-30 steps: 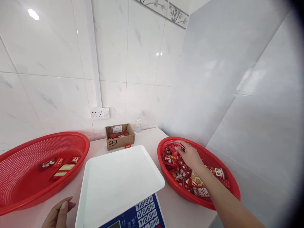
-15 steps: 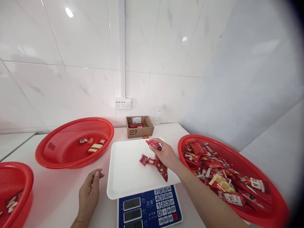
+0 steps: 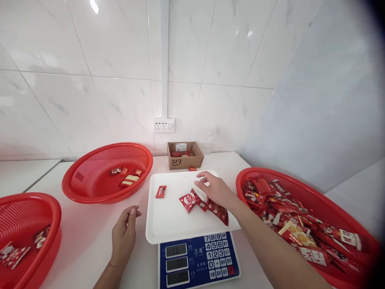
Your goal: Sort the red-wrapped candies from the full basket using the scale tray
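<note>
Right basket (image 3: 355,224) full of red packets; scale tray (image 3: 168,216) holds few. Right hand (image 3: 215,190) fingers spread, touching packets (image 3: 204,202); left hand (image 3: 124,233) loosely curled, empty, on counter (image 3: 87,237).

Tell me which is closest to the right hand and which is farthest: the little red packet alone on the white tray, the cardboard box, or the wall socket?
From the right hand:
1. The lone red packet, to its left on the scale tray.
2. The cardboard box, behind the tray by the wall.
3. The wall socket, up on the tiles above the box.
</note>
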Action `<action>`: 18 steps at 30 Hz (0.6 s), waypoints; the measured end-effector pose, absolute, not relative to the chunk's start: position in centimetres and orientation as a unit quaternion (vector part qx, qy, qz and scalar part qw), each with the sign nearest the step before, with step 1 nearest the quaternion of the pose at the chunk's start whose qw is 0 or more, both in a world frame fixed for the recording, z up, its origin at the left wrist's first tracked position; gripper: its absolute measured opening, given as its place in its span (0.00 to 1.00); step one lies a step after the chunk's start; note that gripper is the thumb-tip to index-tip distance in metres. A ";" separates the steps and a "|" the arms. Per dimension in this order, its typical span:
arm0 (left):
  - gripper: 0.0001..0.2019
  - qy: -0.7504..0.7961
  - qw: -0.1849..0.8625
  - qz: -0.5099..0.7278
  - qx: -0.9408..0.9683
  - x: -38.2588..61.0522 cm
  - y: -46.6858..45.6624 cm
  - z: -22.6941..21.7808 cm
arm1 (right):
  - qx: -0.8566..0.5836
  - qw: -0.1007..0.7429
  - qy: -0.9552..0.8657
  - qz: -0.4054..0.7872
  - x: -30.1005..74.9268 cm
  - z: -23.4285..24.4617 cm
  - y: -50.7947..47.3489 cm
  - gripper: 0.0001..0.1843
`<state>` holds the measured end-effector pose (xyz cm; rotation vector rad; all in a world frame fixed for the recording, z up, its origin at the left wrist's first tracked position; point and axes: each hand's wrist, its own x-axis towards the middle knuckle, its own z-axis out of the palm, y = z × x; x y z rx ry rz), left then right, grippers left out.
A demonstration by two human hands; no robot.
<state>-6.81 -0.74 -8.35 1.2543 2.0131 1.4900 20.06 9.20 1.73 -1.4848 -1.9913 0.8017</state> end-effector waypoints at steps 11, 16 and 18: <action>0.21 0.710 0.171 0.523 0.440 -6.8 -0.9 -8.2 | -0.569 0.226 -0.773 0.166 19.9 1.4 9.8 0.24; 0.20 0.702 0.167 0.529 0.447 -6.9 -0.9 -8.1 | -0.519 0.072 -0.822 0.223 18.8 0.4 6.9 0.34; 0.20 0.701 0.169 0.530 0.447 -6.9 -0.8 -8.2 | -0.491 0.059 -0.839 0.227 18.3 0.5 6.0 0.35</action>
